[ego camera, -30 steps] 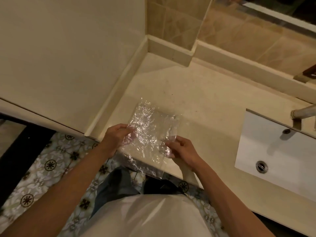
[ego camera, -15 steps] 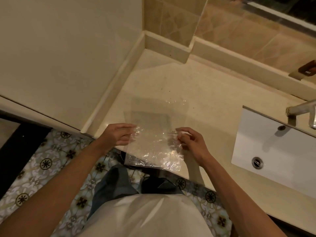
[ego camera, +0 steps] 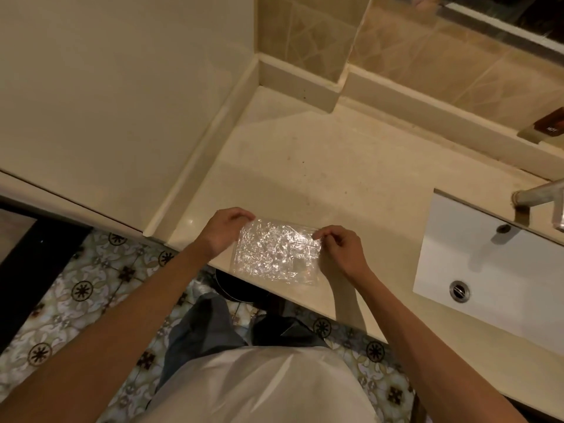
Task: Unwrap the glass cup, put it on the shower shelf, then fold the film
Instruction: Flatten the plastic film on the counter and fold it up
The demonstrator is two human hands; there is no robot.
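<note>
A crinkled sheet of clear plastic film (ego camera: 276,253) lies folded into a small rectangle at the front edge of the beige counter (ego camera: 320,166). My left hand (ego camera: 224,232) pinches its upper left corner. My right hand (ego camera: 341,250) pinches its upper right corner with thumb and forefinger. The glass cup and the shower shelf are out of view.
A white rectangular sink (ego camera: 494,270) with a metal drain (ego camera: 458,290) sits to the right, a metal tap (ego camera: 540,193) above it. A raised ledge (ego camera: 195,166) bounds the counter on the left. Patterned floor tiles (ego camera: 91,285) lie below the counter edge.
The film's far half has been brought toward me and laid over the near half, so the sheet is now about half as deep. Both hands have kept hold of it.
</note>
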